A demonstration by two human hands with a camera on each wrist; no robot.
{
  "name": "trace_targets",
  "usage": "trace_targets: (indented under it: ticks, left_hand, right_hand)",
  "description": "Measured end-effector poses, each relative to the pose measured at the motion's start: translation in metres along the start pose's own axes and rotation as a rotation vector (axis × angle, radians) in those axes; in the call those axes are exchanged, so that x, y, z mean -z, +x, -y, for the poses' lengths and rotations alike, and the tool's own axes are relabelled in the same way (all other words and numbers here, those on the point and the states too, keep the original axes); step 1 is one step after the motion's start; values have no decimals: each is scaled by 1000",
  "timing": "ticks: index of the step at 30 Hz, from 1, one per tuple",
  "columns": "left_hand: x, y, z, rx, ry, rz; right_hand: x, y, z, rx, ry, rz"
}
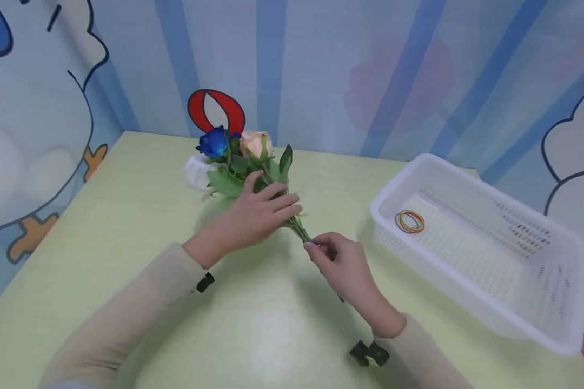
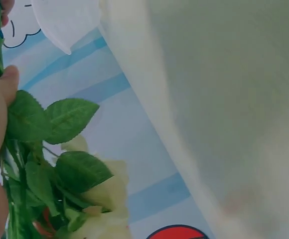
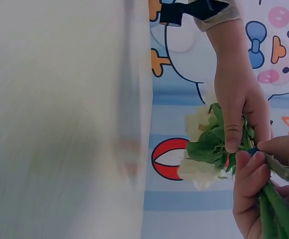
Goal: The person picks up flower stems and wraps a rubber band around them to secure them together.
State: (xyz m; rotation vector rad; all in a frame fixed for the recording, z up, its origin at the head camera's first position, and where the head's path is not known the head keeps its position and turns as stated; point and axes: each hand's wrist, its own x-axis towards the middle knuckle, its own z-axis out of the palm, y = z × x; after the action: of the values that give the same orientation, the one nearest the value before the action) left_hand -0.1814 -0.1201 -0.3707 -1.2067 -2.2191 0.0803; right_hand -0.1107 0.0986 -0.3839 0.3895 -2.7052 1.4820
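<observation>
A bunch of roses lies slantwise above the table, with a blue rose point(image 1: 212, 142), a peach rose point(image 1: 254, 143) and a white rose point(image 1: 199, 172) at its far end. My left hand point(image 1: 255, 213) grips the bunch just below the blooms, fingers over the leaves and green stems point(image 1: 298, 228). Lower down, my right hand point(image 1: 343, 267) pinches a blue rubber band point(image 3: 253, 150) around the stems between thumb and fingers. In the left wrist view that blue band wraps the stems beyond the left thumb. The right hand partly covers the stem ends.
To the right stands a white plastic basket point(image 1: 433, 270) with perforated sides. Several coloured rubber bands point(image 1: 420, 220) lie in its near left corner. A light green table point(image 1: 253, 324) runs under everything, and a cartoon-printed backdrop point(image 1: 316, 81) rises behind its far edge.
</observation>
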Motion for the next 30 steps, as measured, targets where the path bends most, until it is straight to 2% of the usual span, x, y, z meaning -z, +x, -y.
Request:
trace_targets:
  ticks: [3, 7, 9, 11, 13, 16, 18, 20, 22, 24, 27, 30]
  left_hand:
    - [-5, -3, -4, 52, -69, -135]
    - [-13, -6, -17, 168, -177, -429]
    - [-15, -6, -27, 276, -256, -568]
    - [-15, -5, -38, 431, -435, -619]
    - [-13, -2, -47, 629, -738, -570]
    - [-11, 4, -51, 925, -1236, -377]
    - [-9, 10, -49, 1037, -1484, -261]
    - [-9, 16, -45, 1056, -1659, -212]
    - [-9, 21, -43, 1050, -1776, -228]
    - [-8, 24, -42, 1044, -1828, -255]
    - [-9, 26, -43, 1042, -1828, -275]
    - [-10, 26, -46, 1048, -1801, -257]
  right_hand:
    - [0, -1, -2, 22, 13, -32]
    - [-1, -1, -9, 23, 40, -80]
    - [-1, -1, -11, 20, 52, -112]
    - [-2, -1, -14, 27, 65, -148]
    - [-3, -2, -15, 54, 81, -186]
    - [-8, -3, -17, 105, 107, -238]
    - [-12, -4, -17, 144, 105, -266]
    - [-16, -5, -18, 177, 88, -281]
    - [-20, -7, -19, 209, 55, -282]
    - [-23, -9, -18, 227, 37, -276]
    - [-24, -10, -17, 224, 31, -260]
    - [-24, -10, -15, 199, 44, -247]
